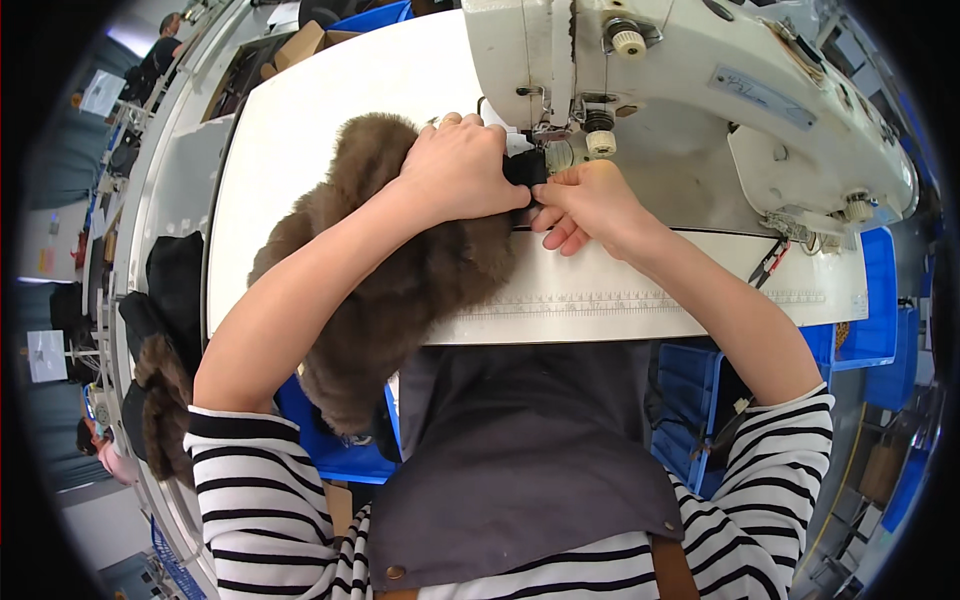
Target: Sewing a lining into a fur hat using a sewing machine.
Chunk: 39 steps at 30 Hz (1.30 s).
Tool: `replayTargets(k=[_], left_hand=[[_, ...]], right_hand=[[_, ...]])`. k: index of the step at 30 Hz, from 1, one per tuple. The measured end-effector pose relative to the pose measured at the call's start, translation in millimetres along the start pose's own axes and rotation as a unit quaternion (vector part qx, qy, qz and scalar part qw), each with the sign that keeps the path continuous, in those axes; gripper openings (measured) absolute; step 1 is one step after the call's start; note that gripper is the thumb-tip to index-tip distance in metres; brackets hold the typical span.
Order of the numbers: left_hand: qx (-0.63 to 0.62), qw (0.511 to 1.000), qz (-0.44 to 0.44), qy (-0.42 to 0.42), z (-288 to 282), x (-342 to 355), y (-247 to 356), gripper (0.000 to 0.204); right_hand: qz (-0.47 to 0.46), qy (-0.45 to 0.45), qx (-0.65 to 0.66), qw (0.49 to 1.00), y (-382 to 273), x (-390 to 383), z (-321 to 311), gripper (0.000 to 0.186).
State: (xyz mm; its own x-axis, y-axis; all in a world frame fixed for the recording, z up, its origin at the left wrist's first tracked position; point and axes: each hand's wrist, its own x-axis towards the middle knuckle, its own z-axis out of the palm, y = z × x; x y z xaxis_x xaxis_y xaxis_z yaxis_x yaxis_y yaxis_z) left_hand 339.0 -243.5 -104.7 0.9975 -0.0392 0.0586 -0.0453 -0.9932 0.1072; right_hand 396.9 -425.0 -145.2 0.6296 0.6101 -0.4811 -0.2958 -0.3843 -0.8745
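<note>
- Fingers of the right hand [590,210] are pinched on the edge of a black fabric piece [525,168], the others loosely curled; those of the left hand [455,170] bend over brown fur, thumb at the black fabric, though whether they clamp it is hidden.
- Desk [290,130]: white and flat; it should help carry the work's weight so that nothing drags at the stitch line.
- Sewing machine [690,70]: its needle area is just beyond both hands, so fingertips would best stay beside the foot, never under it.
- Brown fur piece [400,300]: under the left hand and forearm, drooping over the desk's near edge; lifting that hanging part should ease the feed, and pile is best brushed clear of the seam.
- Measuring scale [620,302]: fine marks along the near edge, too small to read surely.
- Label plate [762,97]: on the machine's arm, lettering unclear.
- Black fabric: edges probably want squaring and light, even tension.
</note>
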Motion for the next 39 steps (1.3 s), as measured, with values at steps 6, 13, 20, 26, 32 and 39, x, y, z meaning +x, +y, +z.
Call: replayTargets(k=[6,13,20,26,32,39], left_hand=[[-0.01,0.999,-0.032,-0.004,22.0,8.9,1.3,0.028],[0.094,0.982,0.071,0.151,41.9,-12.3,19.3,0.01],[-0.052,0.971,0.088,0.215,40.6,-34.9,20.8,0.008],[-0.081,0.975,0.054,0.199,37.3,-28.5,19.1,0.008],[-0.106,0.978,0.058,0.17,31.3,-26.0,17.9,0.006],[-0.093,0.979,0.066,0.171,33.9,-25.1,17.3,0.006]], right_hand=[[-0.029,-0.002,-0.042,0.999,0.1,0.4,1.1,0.027],[-0.047,0.008,-0.033,0.998,5.3,0.4,5.0,0.025],[-0.063,-0.016,-0.009,0.998,6.8,-3.6,-3.5,0.026],[-0.07,-0.021,0.004,0.997,5.0,-4.5,-3.2,0.025],[-0.065,-0.019,0.008,0.998,1.2,-6.0,-2.9,0.024],[-0.055,-0.015,0.019,0.998,1.0,-4.5,-1.0,0.024]])
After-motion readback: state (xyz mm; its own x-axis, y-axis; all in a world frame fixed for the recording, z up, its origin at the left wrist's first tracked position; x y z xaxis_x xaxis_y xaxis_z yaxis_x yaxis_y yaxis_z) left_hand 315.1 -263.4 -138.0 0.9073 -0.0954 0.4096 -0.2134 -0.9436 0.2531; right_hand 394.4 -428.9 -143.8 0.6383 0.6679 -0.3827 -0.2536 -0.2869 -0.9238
